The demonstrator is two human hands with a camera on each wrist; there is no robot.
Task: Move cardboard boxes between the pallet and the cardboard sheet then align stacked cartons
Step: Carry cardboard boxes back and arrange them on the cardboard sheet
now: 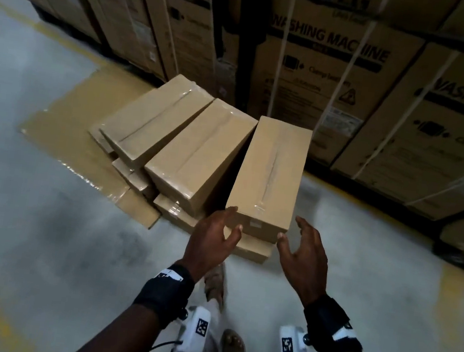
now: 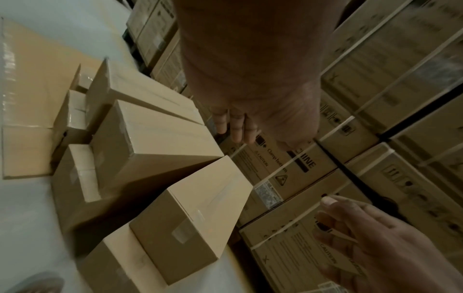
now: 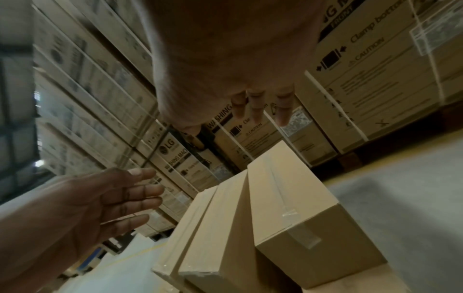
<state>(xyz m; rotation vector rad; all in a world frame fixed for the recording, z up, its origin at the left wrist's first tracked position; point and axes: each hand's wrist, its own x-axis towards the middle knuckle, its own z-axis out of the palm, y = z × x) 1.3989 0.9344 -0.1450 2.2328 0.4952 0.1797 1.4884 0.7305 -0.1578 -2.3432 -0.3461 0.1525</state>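
- Both hands reach toward the nearest box [image 1: 269, 175], left hand [image 1: 210, 238] and right hand [image 1: 303, 256] flanking its near end.
- Fingers [image 1: 302, 226] spread, holding nothing.
- Box tops a stack beside the cardboard sheet [image 1: 85, 115].

Three long plain brown cardboard boxes [image 1: 269, 177] are counted on top; at least three more such boxes [image 1: 250, 249] are partly seen beneath. One flat brown cardboard sheet [image 1: 63, 124] is counted. Two bare hands [image 1: 212, 238] are seen. Printed washing-machine cartons [image 1: 323, 78]: total cannot be counted.
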